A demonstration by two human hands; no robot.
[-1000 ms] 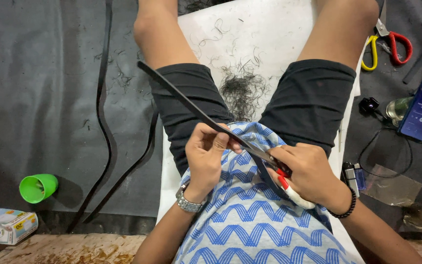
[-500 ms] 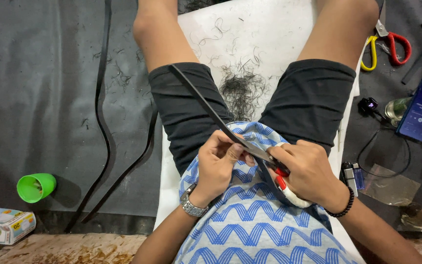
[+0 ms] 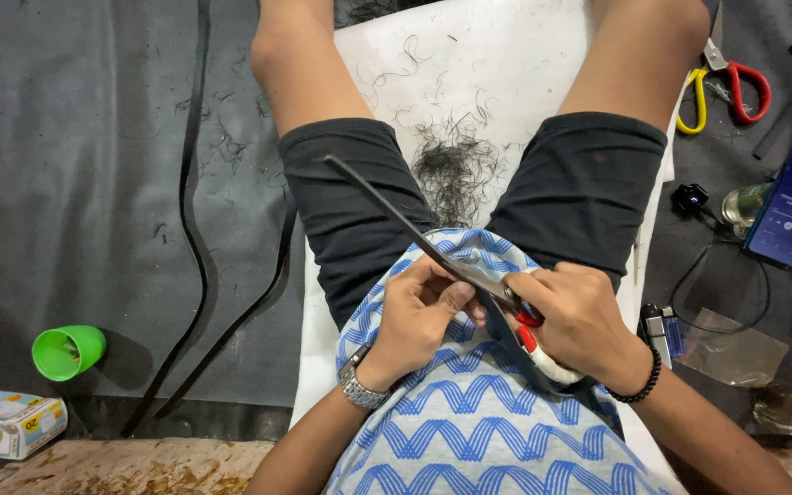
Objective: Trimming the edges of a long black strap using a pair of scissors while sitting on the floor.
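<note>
My left hand [image 3: 419,316], with a metal watch on the wrist, pinches a long black strip [image 3: 387,211] that runs up and left over my thigh. My right hand [image 3: 579,316], with a bead bracelet, is closed on a pair of scissors with red and white handles [image 3: 535,344]. The blades meet the strip right beside my left fingers. Both hands rest over my blue zigzag shirt [image 3: 469,422]. A pile of thin black shavings [image 3: 454,170] lies on the white board [image 3: 469,55] between my legs.
Other black strips [image 3: 192,229] lie on the dark mat [image 3: 75,165] at left. A green cup [image 3: 68,351] and a small box [image 3: 9,423] sit at bottom left. Red and yellow scissors [image 3: 731,92], a phone [image 3: 790,206] and a lighter [image 3: 662,325] are at right.
The free end of the strip has shortened and pulled in toward my hands. My left hand has slid right, closer to the scissors.
</note>
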